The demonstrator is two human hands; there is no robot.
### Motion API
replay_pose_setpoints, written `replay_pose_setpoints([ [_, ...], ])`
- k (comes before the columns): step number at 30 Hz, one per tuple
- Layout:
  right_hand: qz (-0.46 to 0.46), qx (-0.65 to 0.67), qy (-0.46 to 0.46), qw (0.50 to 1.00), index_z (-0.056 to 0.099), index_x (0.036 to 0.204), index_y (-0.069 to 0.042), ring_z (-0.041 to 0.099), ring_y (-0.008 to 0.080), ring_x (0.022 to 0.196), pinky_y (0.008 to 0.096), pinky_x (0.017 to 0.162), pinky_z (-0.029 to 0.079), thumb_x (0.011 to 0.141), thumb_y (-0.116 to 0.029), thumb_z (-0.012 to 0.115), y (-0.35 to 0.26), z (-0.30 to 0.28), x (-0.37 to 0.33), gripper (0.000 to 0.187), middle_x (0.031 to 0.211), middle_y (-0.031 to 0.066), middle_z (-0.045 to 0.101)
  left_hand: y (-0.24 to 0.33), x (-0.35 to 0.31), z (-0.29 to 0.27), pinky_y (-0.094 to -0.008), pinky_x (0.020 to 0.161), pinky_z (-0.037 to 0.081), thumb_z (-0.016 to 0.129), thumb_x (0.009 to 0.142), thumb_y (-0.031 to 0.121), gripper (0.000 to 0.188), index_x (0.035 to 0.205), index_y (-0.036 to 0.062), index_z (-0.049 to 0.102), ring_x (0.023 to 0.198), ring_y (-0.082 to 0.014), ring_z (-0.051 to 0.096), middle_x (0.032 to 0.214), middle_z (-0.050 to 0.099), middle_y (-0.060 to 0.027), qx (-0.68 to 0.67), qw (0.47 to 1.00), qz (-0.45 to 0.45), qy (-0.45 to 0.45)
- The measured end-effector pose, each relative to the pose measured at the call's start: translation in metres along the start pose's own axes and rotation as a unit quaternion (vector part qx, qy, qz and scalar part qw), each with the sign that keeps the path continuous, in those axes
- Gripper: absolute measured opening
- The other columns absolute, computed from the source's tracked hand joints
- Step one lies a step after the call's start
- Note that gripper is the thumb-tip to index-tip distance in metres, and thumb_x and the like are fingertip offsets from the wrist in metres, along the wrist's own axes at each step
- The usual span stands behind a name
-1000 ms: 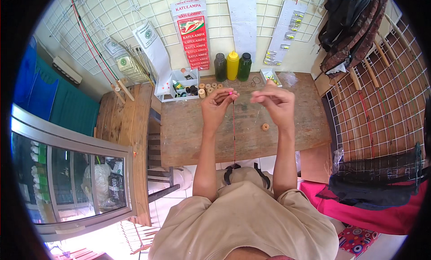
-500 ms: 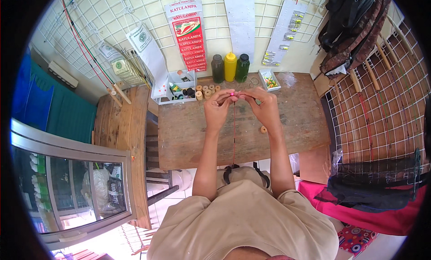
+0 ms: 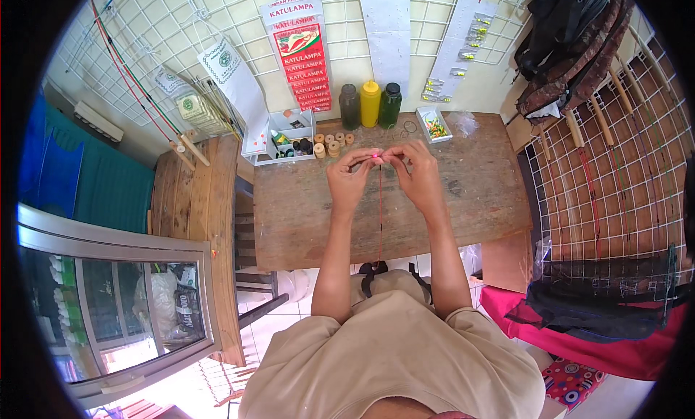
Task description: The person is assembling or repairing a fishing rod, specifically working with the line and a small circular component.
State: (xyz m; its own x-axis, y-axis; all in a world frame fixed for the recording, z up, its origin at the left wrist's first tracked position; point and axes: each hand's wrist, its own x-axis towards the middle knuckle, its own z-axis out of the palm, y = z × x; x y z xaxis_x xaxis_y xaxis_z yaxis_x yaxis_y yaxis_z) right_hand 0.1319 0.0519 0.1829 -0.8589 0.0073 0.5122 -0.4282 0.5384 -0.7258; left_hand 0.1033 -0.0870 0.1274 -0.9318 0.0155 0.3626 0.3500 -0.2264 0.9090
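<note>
A small bright pink piece [image 3: 377,155] shows between the fingertips of my left hand [image 3: 349,174], which is closed in a pinch. My right hand [image 3: 414,167] is also closed, thumb and fingertips pressed together right beside the pink piece; what they pinch is too small to make out. From just under my fingertips a thin red rod with dark bands [image 3: 380,209] runs down past the table's near edge toward my lap. Both hands are above the wooden table [image 3: 311,227].
Behind my hands stand wooden spools [image 3: 331,145], a white divided box [image 3: 281,138], a yellow squeeze bottle [image 3: 370,104] between two dark-lidded jars, and a small white tray [image 3: 434,123] of colourful bits. Slim rods hang on the grid at right. A glass-fronted cabinet [image 3: 116,303] is at left.
My right fingertips have come slightly closer to the pink piece and the left ones. A small round wooden piece beside my right forearm no longer shows. The view has shifted slightly.
</note>
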Motion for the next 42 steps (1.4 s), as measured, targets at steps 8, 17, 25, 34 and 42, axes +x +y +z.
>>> replay_pose_setpoints([
  [8,-0.027,-0.033,0.025,0.999,0.07,0.086,-0.005,0.056,0.021,0.072,0.0317,0.06,0.044,0.075,-0.006,0.071,0.003,0.006,-0.004,0.01,0.08,0.0067,0.065,0.003,-0.002,-0.004,-0.023,0.073,0.051,0.059,0.082,-0.01,0.013,0.092,-0.0046,0.067,0.079,-0.0111,0.065,0.093,0.069,-0.0105,0.007,1.0,-0.01,0.002],
  [17,-0.018,-0.028,0.047,0.998,0.07,0.093,-0.004,0.056,0.0247,0.075,0.0351,0.066,0.046,0.074,-0.003,0.07,-0.008,0.011,-0.005,0.019,0.077,0.0091,0.063,0.006,-0.002,-0.009,-0.0233,0.066,0.05,0.059,0.086,-0.006,0.009,0.091,-0.0025,0.065,0.077,-0.0096,0.062,0.091,0.069,-0.0087,0.004,1.0,0.0,-0.014],
  [25,-0.022,-0.043,0.035,0.998,0.071,0.093,-0.005,0.057,0.0219,0.071,0.0326,0.063,0.047,0.073,-0.001,0.071,-0.009,0.013,-0.002,0.02,0.079,0.0086,0.065,0.009,0.0,-0.013,-0.0233,0.065,0.051,0.06,0.085,-0.004,0.008,0.092,-0.001,0.065,0.078,-0.0096,0.063,0.094,0.069,-0.0086,-0.003,0.999,-0.035,-0.011],
  [34,-0.06,-0.047,0.034,0.996,0.066,0.092,-0.001,0.058,0.0252,0.073,0.0328,0.067,0.047,0.072,0.002,0.069,-0.005,0.019,-0.001,0.019,0.081,0.0096,0.064,0.009,0.002,-0.016,-0.024,0.064,0.053,0.062,0.085,-0.001,0.008,0.093,-0.0006,0.065,0.079,-0.0104,0.064,0.093,0.069,-0.0083,-0.018,1.0,-0.018,-0.018],
  [42,-0.071,-0.069,0.038,0.994,0.06,0.094,-0.001,0.057,0.0254,0.075,0.0337,0.066,0.046,0.075,0.002,0.065,-0.002,0.03,-0.002,0.02,0.088,0.0109,0.059,0.014,0.004,-0.013,-0.0222,0.065,0.052,0.064,0.086,0.007,0.012,0.096,0.0008,0.063,0.08,-0.0085,0.063,0.093,0.069,-0.0065,-0.012,0.999,-0.041,0.007],
])
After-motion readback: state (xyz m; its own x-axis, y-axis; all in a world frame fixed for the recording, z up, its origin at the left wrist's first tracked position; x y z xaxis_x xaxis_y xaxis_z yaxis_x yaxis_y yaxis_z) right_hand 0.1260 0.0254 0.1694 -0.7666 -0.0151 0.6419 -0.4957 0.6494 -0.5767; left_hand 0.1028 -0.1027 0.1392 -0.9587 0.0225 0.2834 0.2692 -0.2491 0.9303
